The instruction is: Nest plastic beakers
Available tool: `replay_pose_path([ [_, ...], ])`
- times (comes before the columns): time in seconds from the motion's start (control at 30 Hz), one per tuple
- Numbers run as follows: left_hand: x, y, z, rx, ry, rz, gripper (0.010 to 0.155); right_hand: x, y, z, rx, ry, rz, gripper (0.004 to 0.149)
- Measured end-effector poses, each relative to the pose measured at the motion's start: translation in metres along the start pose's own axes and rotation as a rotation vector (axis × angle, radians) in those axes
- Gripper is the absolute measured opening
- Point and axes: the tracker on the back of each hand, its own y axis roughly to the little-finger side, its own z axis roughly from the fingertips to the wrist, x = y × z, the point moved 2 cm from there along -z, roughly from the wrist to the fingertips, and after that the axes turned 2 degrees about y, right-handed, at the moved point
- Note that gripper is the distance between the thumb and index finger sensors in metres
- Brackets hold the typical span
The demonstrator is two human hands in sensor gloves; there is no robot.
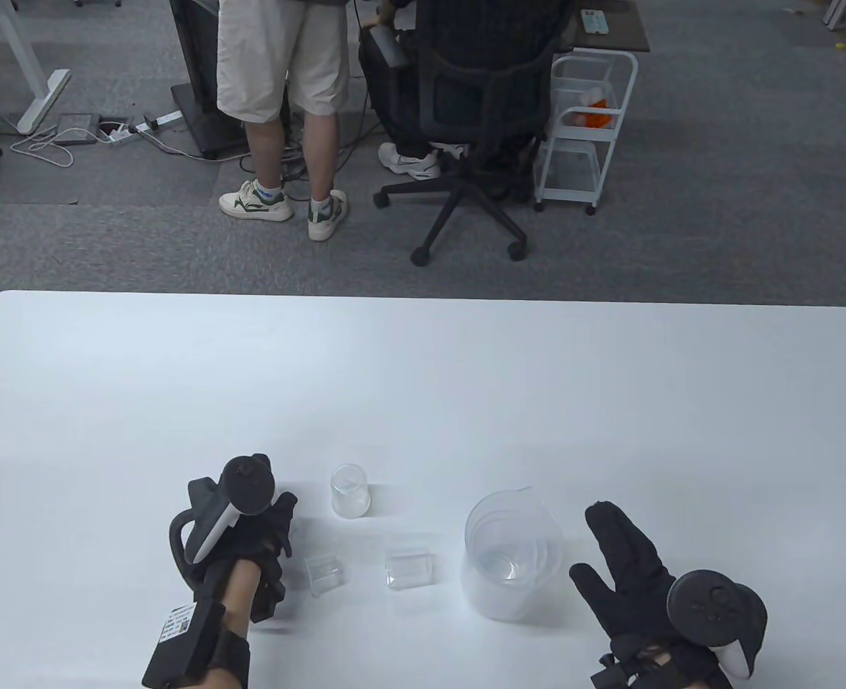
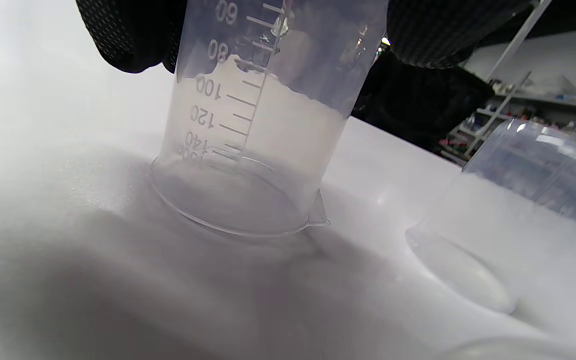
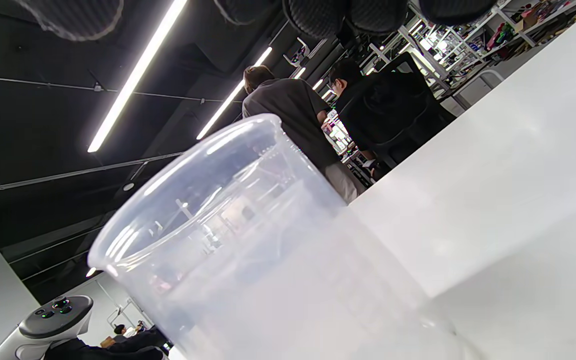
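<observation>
Clear plastic beakers stand on the white table point(image 1: 423, 373); the large beaker point(image 1: 512, 563), upright with smaller ones nested inside, sits just left of the right hand point(image 1: 634, 574), whose fingers point(image 1: 609, 527) lie spread and touch nothing; the left hand point(image 1: 250, 545) holds an upturned beaker point(image 2: 263, 125), rim down on the table, gloved fingers point(image 2: 133, 35) on either side; another upturned beaker point(image 1: 408, 569) stands between them; a small beaker point(image 1: 349, 491) stands farther back.
</observation>
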Motion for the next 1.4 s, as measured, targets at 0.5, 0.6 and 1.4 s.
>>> replay_pose_path([
  [0.5, 0.036, -0.061, 0.058, -0.405, 0.016, 0.761, 0.074, -0.004, -0.056, -0.008, -0.151, 0.053, -0.102, 0.078],
  [0.6, 0.029, -0.093, 0.073, -0.517, 0.105, 0.825, 0.073, 0.0, -0.072, -0.007, -0.19, 0.049, -0.112, 0.078],
  [1.4, -0.024, -0.188, 0.128, -0.757, 0.516, 1.182, 0.073, 0.029, -0.109, -0.003, -0.27, 0.039, -0.124, 0.078],
])
